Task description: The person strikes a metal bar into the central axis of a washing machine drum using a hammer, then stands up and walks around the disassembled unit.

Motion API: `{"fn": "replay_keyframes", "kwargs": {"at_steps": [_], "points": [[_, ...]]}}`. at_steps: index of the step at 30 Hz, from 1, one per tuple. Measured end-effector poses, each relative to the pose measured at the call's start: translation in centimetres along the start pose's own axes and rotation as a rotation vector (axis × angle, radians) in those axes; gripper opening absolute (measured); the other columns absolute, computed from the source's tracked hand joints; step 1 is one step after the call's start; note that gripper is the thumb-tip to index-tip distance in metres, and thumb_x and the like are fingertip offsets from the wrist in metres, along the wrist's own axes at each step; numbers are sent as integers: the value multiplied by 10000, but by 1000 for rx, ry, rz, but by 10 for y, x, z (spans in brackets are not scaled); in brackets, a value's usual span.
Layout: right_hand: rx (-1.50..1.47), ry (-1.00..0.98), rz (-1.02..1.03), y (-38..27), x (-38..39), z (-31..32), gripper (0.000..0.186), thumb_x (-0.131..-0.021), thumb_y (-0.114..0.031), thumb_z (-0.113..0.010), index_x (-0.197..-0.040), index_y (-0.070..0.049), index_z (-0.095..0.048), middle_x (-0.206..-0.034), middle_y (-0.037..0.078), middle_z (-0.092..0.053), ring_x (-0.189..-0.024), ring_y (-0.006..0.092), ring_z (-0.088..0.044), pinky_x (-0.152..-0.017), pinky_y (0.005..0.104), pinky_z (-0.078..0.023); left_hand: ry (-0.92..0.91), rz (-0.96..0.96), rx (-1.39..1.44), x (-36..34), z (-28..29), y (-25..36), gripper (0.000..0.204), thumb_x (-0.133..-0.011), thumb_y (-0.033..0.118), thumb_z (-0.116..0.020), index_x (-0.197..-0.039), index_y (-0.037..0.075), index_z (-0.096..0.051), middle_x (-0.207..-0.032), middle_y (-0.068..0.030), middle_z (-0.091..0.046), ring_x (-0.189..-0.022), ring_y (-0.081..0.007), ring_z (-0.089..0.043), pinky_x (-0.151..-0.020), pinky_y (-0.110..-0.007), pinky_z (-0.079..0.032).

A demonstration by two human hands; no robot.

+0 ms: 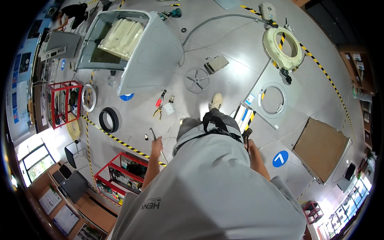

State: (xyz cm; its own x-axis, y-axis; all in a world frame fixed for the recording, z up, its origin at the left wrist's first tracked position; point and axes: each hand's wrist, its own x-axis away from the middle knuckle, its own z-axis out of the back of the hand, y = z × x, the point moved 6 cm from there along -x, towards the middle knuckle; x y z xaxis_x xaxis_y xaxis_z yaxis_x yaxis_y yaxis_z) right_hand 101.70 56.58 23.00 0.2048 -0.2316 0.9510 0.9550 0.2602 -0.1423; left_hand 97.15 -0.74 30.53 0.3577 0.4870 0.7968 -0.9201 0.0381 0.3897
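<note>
My left hand [156, 146] is closed around a slim metal rod [153, 133], which sticks out above and below the fist at my left side. My right hand [252, 149] hangs by my right hip, its fingers wrapped round a dark tool [248, 133]; its kind does not show clearly. On the floor ahead of my feet lie red-handled pliers [161, 100] and yellow-handled pliers [157, 112]. A spoked pulley wheel [197, 80] rests farther forward. Right of my feet a flat washing machine front panel [256, 102] with a round opening lies on the floor.
A grey washing machine cabinet [154, 56] stands ahead left. Beyond the panel lies a cream tub ring [270, 46]. A black rubber gasket [114, 120], metal ring [94, 98] and red tool racks [120, 154] are at left. A cardboard sheet [320, 148] lies right. A hose [216, 18] arches ahead.
</note>
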Motion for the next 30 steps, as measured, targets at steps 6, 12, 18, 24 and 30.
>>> {"fn": "replay_keyframes", "kwargs": {"at_steps": [6,12,18,24,30], "points": [[-320,-50,75,27,-50,44,660,-944,-546,-342,-661,4,-572,-524,83,-507,-374,230,-478,-361,358,-392,-133,-188,-85,-19,-92,143,338,-851,312,-559,-613,89,-470,-494,5,-402,-390,-117,-374,-376,-285,-304],[-190,37,63,14,-88,87,607,-923,-522,-412,-733,20,-608,-539,104,-529,-419,228,-513,-383,355,-408,-94,-298,-184,-42,-128,214,344,-854,314,-571,-648,45,-516,-541,-51,-497,-449,-166,-473,-430,-322,-372],[-189,-21,-14,-94,-99,95,578,-923,-508,-423,-740,13,-594,-535,105,-520,-412,235,-511,-379,365,-416,-110,-222,-542,-88,-165,241,558,-769,426,-579,-945,-101,-619,-982,-326,-603,-972,-437,-588,-823,-445,-467],[-106,13,-42,-224,-123,144,549,-922,-494,-433,-747,5,-580,-530,107,-512,-404,243,-508,-375,375,-424,-230,-85,-618,-133,-208,274,565,-755,439,-566,-952,-88,-625,-991,-304,-612,-993,-405,-594,-821,-436,-473],[-62,39,-86,-403,-150,183,521,-922,-480,-443,-754,-3,-565,-526,108,-504,-397,250,-506,-371,385,-432,-288,22,-659,-201,-271,315,556,-780,522,-547,-1012,30,-660,-1075,-202,-628,-1040,-348,-587,-867,-415,-464]]}}
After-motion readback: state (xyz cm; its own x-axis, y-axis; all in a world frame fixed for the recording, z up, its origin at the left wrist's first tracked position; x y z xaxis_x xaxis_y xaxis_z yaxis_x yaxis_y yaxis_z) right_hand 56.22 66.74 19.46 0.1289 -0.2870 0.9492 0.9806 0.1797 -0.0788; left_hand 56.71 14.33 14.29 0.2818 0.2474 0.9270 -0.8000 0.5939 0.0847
